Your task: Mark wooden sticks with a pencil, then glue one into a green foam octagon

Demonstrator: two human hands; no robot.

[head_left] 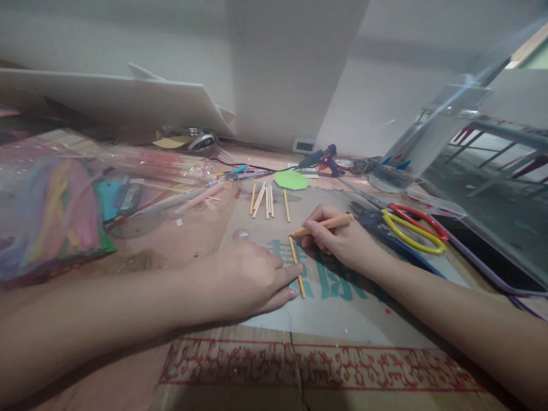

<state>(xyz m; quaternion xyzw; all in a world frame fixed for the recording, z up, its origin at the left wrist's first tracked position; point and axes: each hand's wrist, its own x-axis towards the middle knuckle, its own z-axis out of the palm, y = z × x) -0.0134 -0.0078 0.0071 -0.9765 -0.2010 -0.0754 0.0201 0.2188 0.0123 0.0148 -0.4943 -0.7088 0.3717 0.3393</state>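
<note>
My right hand (338,240) grips an orange marker pen (327,223), its tip touching the upper end of a thin orange stick (293,251). That stick lies slanted on a pale sheet with green characters (334,285). My left hand (257,274) holds it against the sheet, the index fingertip across its middle and the thumb close beside it. Beyond my hands lie several plain wooden sticks (269,202), with a yellow-orange stick (286,205) to their right and another yellowish stick (252,198) to their left. A green paper disc (291,180) sits behind them.
Scissors with red and yellow handles (413,242), dark pliers (363,216) and a phone (492,251) lie to the right. A glue gun (325,160) and a clear container (402,154) stand at the back. Bagged colourful strips (55,211) fill the left side.
</note>
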